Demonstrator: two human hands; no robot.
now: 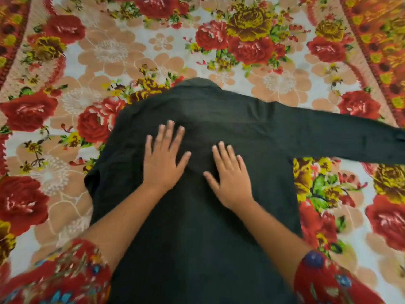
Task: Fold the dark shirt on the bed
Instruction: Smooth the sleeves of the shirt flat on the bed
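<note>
The dark shirt (219,110) lies back-up on the bed, collar at the far end. Its right sleeve (341,137) stretches out flat to the right edge of view. The left sleeve is folded in along the shirt's left side, with its cuff (93,183) showing there. My left hand (163,159) rests flat on the shirt's upper back, fingers spread. My right hand (230,176) lies flat beside it, a little nearer to me, fingers apart. Neither hand grips the cloth.
A bedsheet (131,47) with red, yellow and peach flowers covers the whole bed around the shirt. My forearms come in from the bottom in red patterned sleeves (65,275).
</note>
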